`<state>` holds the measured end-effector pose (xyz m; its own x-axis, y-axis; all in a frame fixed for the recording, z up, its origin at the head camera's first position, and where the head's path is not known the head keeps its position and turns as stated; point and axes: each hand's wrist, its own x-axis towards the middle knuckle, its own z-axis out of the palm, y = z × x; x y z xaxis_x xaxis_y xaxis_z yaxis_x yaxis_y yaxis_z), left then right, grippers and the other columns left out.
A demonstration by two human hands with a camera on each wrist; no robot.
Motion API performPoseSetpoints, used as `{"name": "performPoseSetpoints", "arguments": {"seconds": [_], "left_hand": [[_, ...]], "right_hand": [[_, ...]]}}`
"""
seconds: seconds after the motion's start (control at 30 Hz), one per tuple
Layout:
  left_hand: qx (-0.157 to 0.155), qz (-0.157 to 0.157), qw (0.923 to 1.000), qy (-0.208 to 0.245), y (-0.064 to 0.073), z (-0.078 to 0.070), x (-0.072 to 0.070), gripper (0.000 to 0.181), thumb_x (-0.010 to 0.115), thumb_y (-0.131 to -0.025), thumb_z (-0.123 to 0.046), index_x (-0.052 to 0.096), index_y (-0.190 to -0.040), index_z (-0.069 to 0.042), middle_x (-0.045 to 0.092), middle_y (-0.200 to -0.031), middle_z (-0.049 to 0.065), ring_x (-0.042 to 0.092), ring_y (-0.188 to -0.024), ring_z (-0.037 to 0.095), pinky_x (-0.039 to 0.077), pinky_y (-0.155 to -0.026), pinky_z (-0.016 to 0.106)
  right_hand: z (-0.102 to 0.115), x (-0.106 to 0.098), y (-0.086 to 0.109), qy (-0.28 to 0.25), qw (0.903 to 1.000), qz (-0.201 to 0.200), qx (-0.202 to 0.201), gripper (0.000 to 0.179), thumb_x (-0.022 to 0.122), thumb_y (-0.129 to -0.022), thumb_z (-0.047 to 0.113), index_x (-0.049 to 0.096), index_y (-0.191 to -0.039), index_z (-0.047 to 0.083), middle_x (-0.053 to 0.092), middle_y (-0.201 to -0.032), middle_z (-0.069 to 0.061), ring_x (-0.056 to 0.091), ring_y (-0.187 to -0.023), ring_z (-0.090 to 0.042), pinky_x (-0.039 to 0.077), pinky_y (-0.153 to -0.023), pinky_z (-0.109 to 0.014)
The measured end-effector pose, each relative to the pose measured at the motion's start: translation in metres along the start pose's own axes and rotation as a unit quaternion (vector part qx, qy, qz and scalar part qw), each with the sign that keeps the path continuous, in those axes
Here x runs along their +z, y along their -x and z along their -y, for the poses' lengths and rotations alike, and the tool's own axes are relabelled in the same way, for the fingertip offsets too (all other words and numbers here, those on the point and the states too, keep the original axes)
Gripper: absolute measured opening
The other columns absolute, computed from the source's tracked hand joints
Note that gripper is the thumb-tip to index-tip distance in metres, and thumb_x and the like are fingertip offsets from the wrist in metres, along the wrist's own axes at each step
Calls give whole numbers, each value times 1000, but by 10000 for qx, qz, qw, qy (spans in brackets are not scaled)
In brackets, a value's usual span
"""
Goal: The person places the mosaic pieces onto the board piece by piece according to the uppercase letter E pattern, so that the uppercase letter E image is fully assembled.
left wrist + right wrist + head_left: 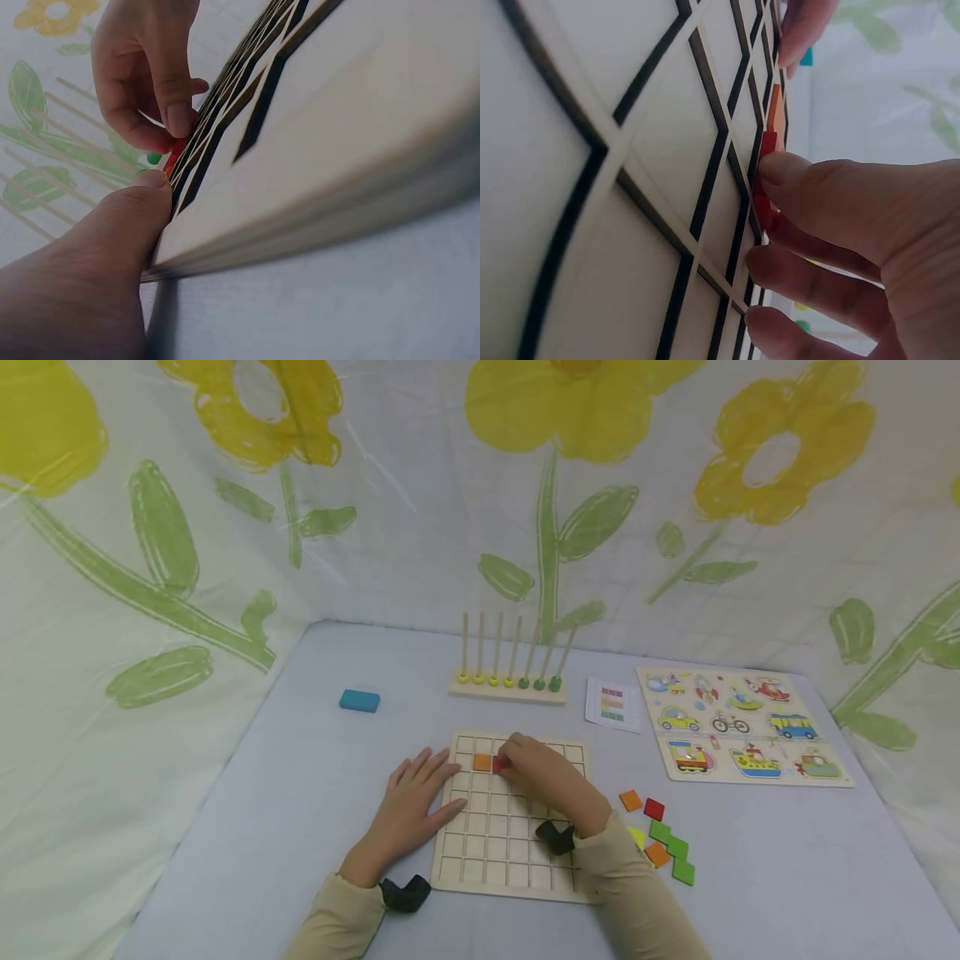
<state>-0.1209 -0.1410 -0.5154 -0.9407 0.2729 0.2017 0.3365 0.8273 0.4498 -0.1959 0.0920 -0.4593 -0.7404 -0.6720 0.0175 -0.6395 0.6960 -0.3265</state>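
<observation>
A wooden grid board (497,848) lies on the table in front of me. My right hand (546,777) pinches a red square tile (768,144) between thumb and fingers, at a cell near the board's far side. Directly left of it, an orange tile (482,762) occupies a cell. My left hand (414,800) rests over the board's left edge with its fingers extended. In the left wrist view, the left thumb (124,217) lies along the board's rim. Part of the red tile is hidden by the right fingers.
Loose orange, red, green and yellow tiles (677,847) lie right of the board. Behind it stand a peg rack (510,691) with beads and a pattern card (612,705). A vehicle puzzle (750,727) lies far right, a blue block (360,701) back left.
</observation>
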Motion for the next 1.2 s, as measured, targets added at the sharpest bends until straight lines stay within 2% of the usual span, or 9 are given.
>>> {"name": "performPoseSetpoints", "arguments": {"seconds": [0.3, 0.53, 0.9, 0.97, 1.1, 1.2], "left_hand": [[28, -41, 10000, -23, 0, 1, 1, 54, 57, -91, -51, 52, -136, -21, 39, -151, 3, 26, -144, 30, 18, -113, 56], [3, -5, 10000, -41, 0, 1, 2, 55, 57, -91, -52, 52, -137, -22, 39, -152, 3, 25, -144, 29, 18, -113, 56], [3, 6, 10000, -22, -1, -2, 0, 54, 58, -91, -49, 52, -136, -20, 39, -151, 4, 26, -144, 30, 18, -113, 56], [15, -8, 10000, -40, 0, -2, 0, 54, 59, -91, -49, 52, -136, -20, 40, -151, 4, 26, -144, 30, 18, -113, 56], [21, -51, 10000, -50, 1, 0, 1, 54, 59, -91, -48, 52, -136, -20, 40, -151, 4, 26, -143, 30, 18, -113, 56], [27, -74, 10000, -39, 0, 0, 2, 54, 58, -91, -48, 52, -137, -20, 40, -151, 4, 26, -144, 30, 18, -113, 56]], "right_hand": [[0, 2, -1, 369, 9992, -86, -88, 14, 63, -93, 19, 66, -104, 10, 62, -99, 1, 60, -90, -12, 52, -79, -27], [0, 2, -1, 359, 9989, -205, -227, 12, 65, -92, 17, 67, -102, 11, 61, -96, 2, 60, -88, -11, 52, -78, -27], [-3, 1, 0, 657, 9975, -158, -190, 13, 64, -93, 22, 68, -102, 14, 61, -98, 4, 59, -88, -10, 52, -77, -26], [-7, 0, 5, 769, 9965, -223, -248, 12, 64, -93, 21, 68, -102, 14, 62, -99, 4, 59, -90, -11, 52, -77, -26], [-17, -12, 25, 821, 9963, -230, -119, 16, 66, -91, 19, 67, -105, 10, 62, -104, 0, 59, -97, -16, 52, -82, -30], [-26, -26, 47, 597, 9975, -86, 361, 22, 67, -90, 18, 65, -109, 7, 62, -107, -3, 60, -100, -18, 52, -85, -34]]}}
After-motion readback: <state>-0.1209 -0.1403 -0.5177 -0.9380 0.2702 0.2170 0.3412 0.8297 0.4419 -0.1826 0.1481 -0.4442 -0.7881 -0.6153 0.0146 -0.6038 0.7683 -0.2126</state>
